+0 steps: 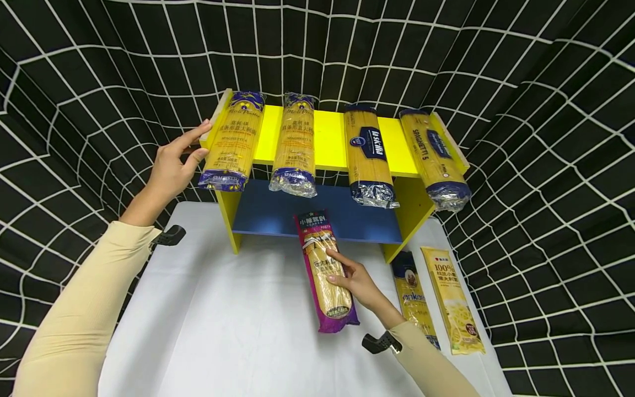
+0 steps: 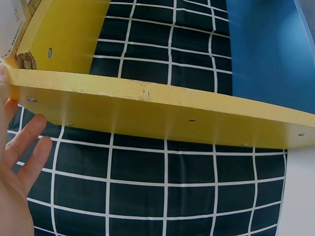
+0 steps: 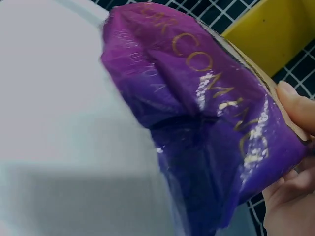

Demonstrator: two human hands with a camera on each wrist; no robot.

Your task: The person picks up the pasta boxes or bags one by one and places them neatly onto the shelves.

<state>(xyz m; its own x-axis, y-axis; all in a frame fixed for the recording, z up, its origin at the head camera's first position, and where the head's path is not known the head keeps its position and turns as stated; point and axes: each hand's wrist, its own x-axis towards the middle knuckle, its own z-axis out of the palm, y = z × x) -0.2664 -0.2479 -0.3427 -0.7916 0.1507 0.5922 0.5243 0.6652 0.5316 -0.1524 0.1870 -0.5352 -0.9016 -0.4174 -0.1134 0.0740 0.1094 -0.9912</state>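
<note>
My right hand (image 1: pixel 354 281) grips a purple packet of pasta (image 1: pixel 322 259) by its right side, thumb across the front. The packet is tilted before the shelf, its top overlapping the blue lower board (image 1: pixel 268 209). In the right wrist view its purple bottom end (image 3: pixel 197 98) fills the middle, with fingers (image 3: pixel 295 105) at its edge. My left hand (image 1: pixel 173 162) rests at the left end of the yellow shelf (image 1: pixel 329 138), beside the leftmost spaghetti packet (image 1: pixel 232 143). In the left wrist view, two of its fingers (image 2: pixel 32 157) are straight and off the yellow side panel (image 2: pixel 147 103).
Three more spaghetti packets (image 1: pixel 294 143), (image 1: pixel 369 154), (image 1: pixel 434 157) lie on the top board, their lower ends overhanging its front edge. Two pasta packets, one blue-ended (image 1: pixel 415 298) and one yellow (image 1: pixel 452 298), lie on the white table (image 1: pixel 238 331) at right. Black netted cloth (image 1: pixel 317 49) surrounds everything.
</note>
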